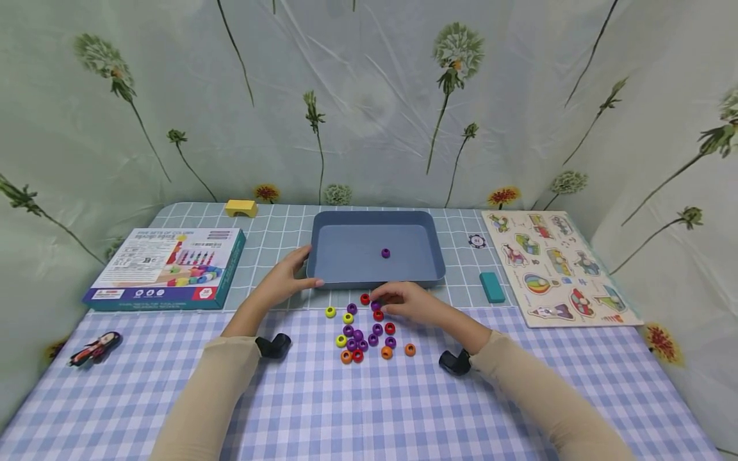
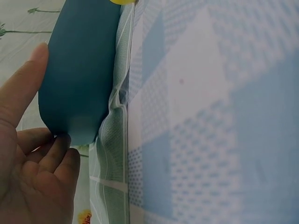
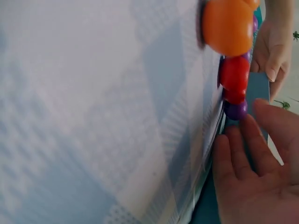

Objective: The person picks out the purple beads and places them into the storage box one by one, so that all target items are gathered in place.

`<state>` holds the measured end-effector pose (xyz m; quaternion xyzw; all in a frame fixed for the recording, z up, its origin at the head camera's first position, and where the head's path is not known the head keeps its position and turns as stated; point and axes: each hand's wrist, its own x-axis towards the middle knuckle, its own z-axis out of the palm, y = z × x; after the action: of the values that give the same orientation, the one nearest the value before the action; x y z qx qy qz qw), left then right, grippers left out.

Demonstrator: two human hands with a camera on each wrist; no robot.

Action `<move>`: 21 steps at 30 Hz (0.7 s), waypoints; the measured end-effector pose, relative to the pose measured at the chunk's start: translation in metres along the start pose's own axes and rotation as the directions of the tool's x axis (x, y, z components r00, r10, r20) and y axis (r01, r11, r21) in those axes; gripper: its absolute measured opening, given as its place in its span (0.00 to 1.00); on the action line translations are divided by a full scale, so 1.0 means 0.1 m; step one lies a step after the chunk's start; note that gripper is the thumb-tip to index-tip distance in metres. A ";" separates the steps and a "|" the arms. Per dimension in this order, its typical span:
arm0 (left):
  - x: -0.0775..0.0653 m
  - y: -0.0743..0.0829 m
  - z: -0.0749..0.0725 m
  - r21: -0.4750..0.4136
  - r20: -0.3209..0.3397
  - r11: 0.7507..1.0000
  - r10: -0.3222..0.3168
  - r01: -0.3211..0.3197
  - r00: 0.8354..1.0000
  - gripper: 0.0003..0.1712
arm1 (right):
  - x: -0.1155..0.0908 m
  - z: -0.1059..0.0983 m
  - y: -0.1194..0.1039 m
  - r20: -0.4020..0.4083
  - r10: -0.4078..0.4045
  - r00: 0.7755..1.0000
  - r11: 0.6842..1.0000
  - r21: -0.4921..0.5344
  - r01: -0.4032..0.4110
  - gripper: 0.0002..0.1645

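A blue-grey tray [image 1: 375, 283] stands at the back of the table with one purple bead [image 1: 385, 253] inside. My left hand [image 1: 284, 276] holds its near left corner, thumb along the front rim and fingers at the left side; the left wrist view shows bent fingers [image 2: 60, 151] against the tray's end. Just in front of the tray, my right hand [image 1: 412, 301] reaches over a purple bead [image 1: 376, 307]. In the right wrist view its index fingertip is right at that purple bead [image 3: 236, 110], with the thumb raised apart. Red beads [image 1: 378, 315] lie close by.
Several loose purple, yellow, red and orange beads [image 1: 387, 352] are scattered before the tray. A boxed bead set [image 1: 167, 269] and a small doll figure [image 1: 97, 347] lie left. On the right are a teal block [image 1: 492, 287] and a picture puzzle board [image 1: 562, 269]; a yellow block [image 1: 241, 208] sits behind.
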<state>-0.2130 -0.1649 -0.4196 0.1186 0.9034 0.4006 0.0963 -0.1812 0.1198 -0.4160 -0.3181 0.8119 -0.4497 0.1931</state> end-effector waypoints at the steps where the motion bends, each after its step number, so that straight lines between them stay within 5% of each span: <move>1: 0.00 0.00 0.00 -0.003 0.000 1.000 0.000 0.000 1.000 0.51 | 0.00 0.00 0.01 0.004 0.015 1.000 1.000 -0.019 -0.015 0.16; 12: 0.01 0.00 0.00 -0.019 0.000 1.000 0.010 -0.010 1.000 0.50 | 0.05 0.03 0.03 0.012 0.015 1.000 0.982 -0.186 -0.013 0.13; 21: 0.01 0.01 0.01 -0.026 -0.003 1.000 0.012 -0.012 1.000 0.50 | 0.03 -0.16 -0.08 -0.077 -0.006 0.997 1.000 0.017 0.007 0.16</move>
<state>-0.2134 -0.1635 -0.4195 0.1220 0.8977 0.4128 0.0942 -0.1899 0.1244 -0.4005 -0.3016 0.8139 -0.4691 0.1628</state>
